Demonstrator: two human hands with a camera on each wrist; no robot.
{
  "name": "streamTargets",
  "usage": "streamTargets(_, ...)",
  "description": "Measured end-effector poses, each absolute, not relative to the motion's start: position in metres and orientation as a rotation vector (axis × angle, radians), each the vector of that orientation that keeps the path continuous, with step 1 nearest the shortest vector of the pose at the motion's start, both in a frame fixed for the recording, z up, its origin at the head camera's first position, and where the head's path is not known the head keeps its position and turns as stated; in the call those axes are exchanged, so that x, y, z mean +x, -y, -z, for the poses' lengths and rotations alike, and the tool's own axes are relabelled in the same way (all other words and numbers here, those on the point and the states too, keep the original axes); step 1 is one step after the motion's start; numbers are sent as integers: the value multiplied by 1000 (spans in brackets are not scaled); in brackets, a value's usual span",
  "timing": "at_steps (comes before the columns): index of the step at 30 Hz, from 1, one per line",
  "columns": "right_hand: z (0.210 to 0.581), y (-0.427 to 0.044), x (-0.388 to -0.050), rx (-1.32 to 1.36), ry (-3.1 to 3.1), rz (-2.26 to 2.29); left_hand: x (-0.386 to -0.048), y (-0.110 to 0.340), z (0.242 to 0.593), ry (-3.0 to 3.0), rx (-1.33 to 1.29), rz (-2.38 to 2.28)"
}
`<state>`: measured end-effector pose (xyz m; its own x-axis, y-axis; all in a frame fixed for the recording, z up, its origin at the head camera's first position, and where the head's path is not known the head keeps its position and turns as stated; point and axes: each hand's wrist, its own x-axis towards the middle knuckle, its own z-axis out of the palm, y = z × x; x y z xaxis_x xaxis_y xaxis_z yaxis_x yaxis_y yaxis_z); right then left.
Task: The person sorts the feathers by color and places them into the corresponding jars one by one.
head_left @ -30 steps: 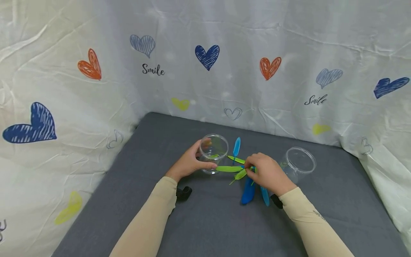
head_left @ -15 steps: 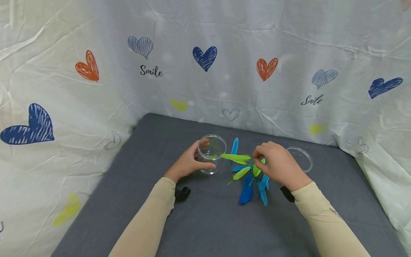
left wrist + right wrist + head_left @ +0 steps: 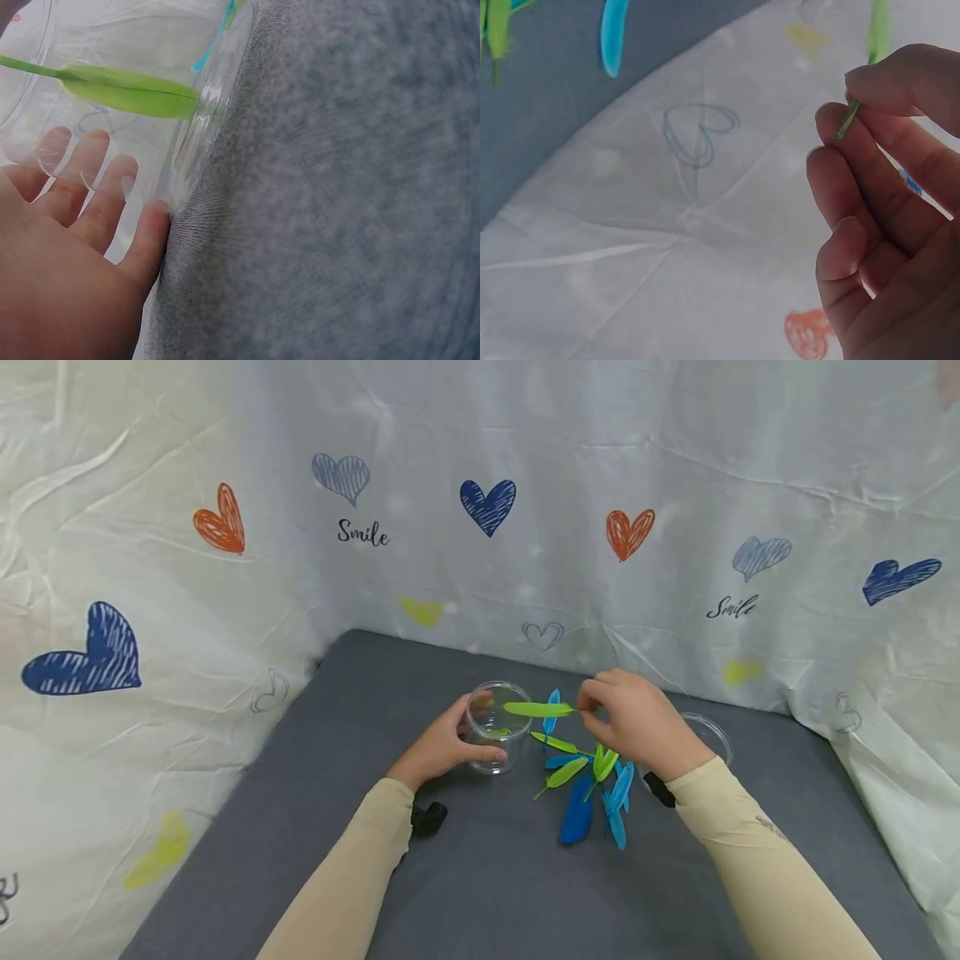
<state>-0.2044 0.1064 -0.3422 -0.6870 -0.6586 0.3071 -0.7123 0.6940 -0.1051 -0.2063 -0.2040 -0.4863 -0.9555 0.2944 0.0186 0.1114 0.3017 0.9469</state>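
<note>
My left hand (image 3: 441, 748) holds a clear plastic jar (image 3: 514, 742) around its side, thumb in front and fingers behind. Inside the jar lies a green feather (image 3: 127, 91), seen through the wall in the left wrist view. My right hand (image 3: 637, 720) pinches another green feather (image 3: 536, 709) by its quill, between thumb and fingertips. This feather is nearly level, its tip over the jar's rim. On the cloth between the hands lies a loose group of feathers: several green ones (image 3: 564, 773), light blue ones (image 3: 617, 814) and a wide dark blue one (image 3: 577, 814).
A second clear jar (image 3: 712, 732) stands behind my right wrist, mostly hidden by it. Grey cloth (image 3: 480, 877) covers the table. White curtains (image 3: 570, 460) printed with hearts hang along the back and sides.
My right hand has drawn the green feather out of the group, moved right, then lifted it and brought it back left to the jar's rim. My left hand keeps its hold on the jar.
</note>
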Motion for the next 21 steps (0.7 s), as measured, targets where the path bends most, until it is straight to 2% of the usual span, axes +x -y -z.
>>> streamTargets(21, 343, -52, -221, 1187, 2709, -173, -206, 203, 489, -2409, 337, -1723)
